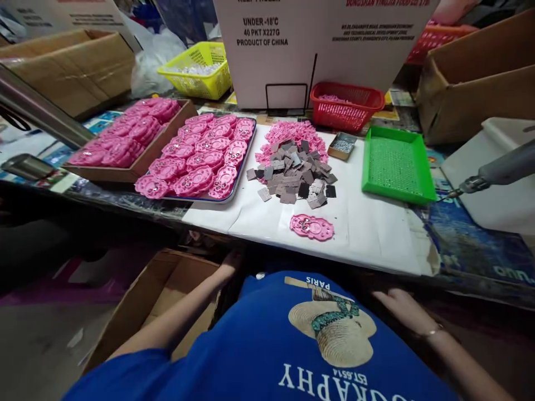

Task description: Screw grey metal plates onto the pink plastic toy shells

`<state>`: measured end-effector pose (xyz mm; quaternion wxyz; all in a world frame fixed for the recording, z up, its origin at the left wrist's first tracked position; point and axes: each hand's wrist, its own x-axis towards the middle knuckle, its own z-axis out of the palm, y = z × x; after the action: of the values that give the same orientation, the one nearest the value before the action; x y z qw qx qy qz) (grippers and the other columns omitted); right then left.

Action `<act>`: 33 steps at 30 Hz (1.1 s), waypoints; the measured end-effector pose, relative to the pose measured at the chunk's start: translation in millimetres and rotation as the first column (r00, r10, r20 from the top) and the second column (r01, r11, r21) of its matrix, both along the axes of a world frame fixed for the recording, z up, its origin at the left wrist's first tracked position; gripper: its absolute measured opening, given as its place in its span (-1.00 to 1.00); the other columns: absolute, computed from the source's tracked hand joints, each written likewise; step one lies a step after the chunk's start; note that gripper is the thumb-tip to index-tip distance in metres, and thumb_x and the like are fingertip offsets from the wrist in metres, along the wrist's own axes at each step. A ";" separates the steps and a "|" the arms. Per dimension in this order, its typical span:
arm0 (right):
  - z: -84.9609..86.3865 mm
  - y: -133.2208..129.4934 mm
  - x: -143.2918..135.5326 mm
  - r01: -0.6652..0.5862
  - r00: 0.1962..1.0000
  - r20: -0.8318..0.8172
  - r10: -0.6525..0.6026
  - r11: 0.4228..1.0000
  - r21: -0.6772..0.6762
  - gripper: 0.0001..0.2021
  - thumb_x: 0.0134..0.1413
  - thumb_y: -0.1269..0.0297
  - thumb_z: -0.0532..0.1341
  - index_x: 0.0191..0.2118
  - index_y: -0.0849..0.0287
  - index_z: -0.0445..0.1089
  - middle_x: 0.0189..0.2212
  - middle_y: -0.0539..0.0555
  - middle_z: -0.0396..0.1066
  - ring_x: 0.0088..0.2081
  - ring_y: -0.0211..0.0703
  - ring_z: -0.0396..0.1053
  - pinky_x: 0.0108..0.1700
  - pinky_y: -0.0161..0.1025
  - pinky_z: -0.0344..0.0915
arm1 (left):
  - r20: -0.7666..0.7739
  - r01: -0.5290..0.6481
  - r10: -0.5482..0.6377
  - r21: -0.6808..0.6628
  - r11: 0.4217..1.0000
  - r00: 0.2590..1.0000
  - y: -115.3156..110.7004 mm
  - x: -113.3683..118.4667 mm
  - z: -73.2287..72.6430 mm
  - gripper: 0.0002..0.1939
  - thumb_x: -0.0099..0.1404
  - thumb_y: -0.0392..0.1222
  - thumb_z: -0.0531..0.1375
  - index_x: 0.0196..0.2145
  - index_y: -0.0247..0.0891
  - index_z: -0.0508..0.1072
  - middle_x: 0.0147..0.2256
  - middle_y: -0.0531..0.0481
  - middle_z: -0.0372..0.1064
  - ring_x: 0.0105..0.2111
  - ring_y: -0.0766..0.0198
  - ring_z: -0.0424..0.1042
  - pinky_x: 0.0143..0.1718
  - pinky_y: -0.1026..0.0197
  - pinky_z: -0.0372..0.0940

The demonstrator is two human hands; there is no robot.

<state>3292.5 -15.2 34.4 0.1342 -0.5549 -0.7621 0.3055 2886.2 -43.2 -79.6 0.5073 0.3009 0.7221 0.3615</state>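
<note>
Both hands are below the table's front edge. My left hand (232,264) is near the open cardboard box under the table, its fingers hidden in shadow. My right hand (401,305) hangs beside my body, its fingertips under the table edge; what it may touch is hidden. A single pink plastic piece (311,227) lies flat on the white sheet (359,234). Behind it is a heap of grey and black square plates (292,175), against a pile of small pink parts (295,133). Stacked pink pieces fill a blue-rimmed tray (228,196) at the left.
Further left, a cardboard tray (137,167) holds more pink pieces. A small tin of screws (343,146), a green tray (426,192) and a red basket (346,114) stand right of the piles. An electric screwdriver (501,167) juts in from the right. A yellow basket (209,83) sits behind.
</note>
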 end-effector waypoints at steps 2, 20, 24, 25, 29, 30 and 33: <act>22.7 0.0 -7.1 -0.247 0.968 -0.063 0.244 0.969 -0.033 -0.71 0.30 0.07 0.17 -0.21 0.13 0.55 -0.29 0.03 0.55 -0.29 -0.19 0.51 -0.27 -0.31 0.49 | -0.114 0.064 -0.056 0.069 0.996 0.992 -12.3 -5.0 19.8 -0.91 0.17 -0.27 0.30 -0.33 -0.32 0.52 -0.34 -0.09 0.49 -0.21 0.08 0.45 -0.08 0.13 0.31; 42.5 57.6 -95.5 -0.431 0.896 0.217 0.387 0.643 0.633 -0.84 0.24 0.28 0.25 -0.16 0.23 0.52 -0.28 0.12 0.43 -0.27 -0.15 0.31 -0.24 -0.16 0.26 | -0.868 0.812 0.046 0.479 0.332 0.494 61.9 68.3 127.3 -0.66 0.41 -0.25 0.18 0.09 -0.41 0.35 -0.08 -0.25 0.45 -0.14 0.10 0.42 -0.13 0.06 0.41; 42.0 54.6 -104.4 -0.448 0.891 0.257 0.375 0.627 0.637 -0.82 0.27 0.24 0.23 -0.18 0.23 0.52 -0.35 0.10 0.41 -0.31 -0.15 0.28 -0.28 -0.17 0.20 | -0.848 0.819 -0.051 0.491 0.297 0.527 71.3 64.2 130.9 -0.65 0.43 -0.32 0.12 0.14 -0.41 0.30 0.00 -0.29 0.41 -0.03 0.09 0.40 -0.01 0.04 0.40; 42.1 55.1 -105.1 -0.449 0.890 0.253 0.380 0.629 0.635 -0.80 0.27 0.22 0.23 -0.17 0.23 0.52 -0.36 0.09 0.40 -0.32 -0.16 0.28 -0.28 -0.17 0.20 | -0.842 0.816 -0.064 0.496 0.296 0.535 71.9 63.4 131.9 -0.64 0.43 -0.33 0.12 0.15 -0.42 0.30 0.01 -0.31 0.40 -0.02 0.09 0.40 0.00 0.03 0.40; 49.2 64.3 -100.4 -0.472 0.870 0.203 0.449 0.640 0.607 -0.78 0.29 0.20 0.21 -0.14 0.25 0.51 -0.37 0.08 0.41 -0.33 -0.19 0.31 -0.28 -0.21 0.24 | -0.837 0.810 -0.045 0.513 0.283 0.546 68.5 61.8 135.2 -0.62 0.40 -0.31 0.15 0.15 -0.41 0.29 0.06 -0.38 0.35 0.02 0.03 0.37 0.02 -0.04 0.38; 52.3 69.5 -98.6 -0.472 0.868 0.190 0.459 0.645 0.601 -0.78 0.30 0.23 0.19 -0.12 0.26 0.50 -0.36 0.08 0.42 -0.33 -0.21 0.32 -0.27 -0.23 0.26 | -0.841 0.816 -0.037 0.511 0.270 0.539 67.7 61.5 135.9 -0.60 0.40 -0.29 0.16 0.16 -0.40 0.28 0.08 -0.38 0.34 0.05 0.01 0.35 0.05 -0.07 0.37; 59.8 92.8 -97.0 -0.451 0.885 0.221 0.409 0.637 0.626 -0.78 0.32 0.30 0.15 -0.08 0.29 0.49 -0.29 0.11 0.46 -0.27 -0.20 0.38 -0.22 -0.26 0.31 | -0.868 0.857 -0.064 0.471 0.210 0.493 68.7 60.7 137.3 -0.53 0.41 -0.21 0.17 0.21 -0.36 0.23 0.17 -0.37 0.29 0.19 -0.06 0.26 0.16 -0.13 0.30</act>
<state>3195.5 77.6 94.2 0.2227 -0.2820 -0.9329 0.0223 2946.9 25.4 57.8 0.0384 0.8530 0.3890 0.3459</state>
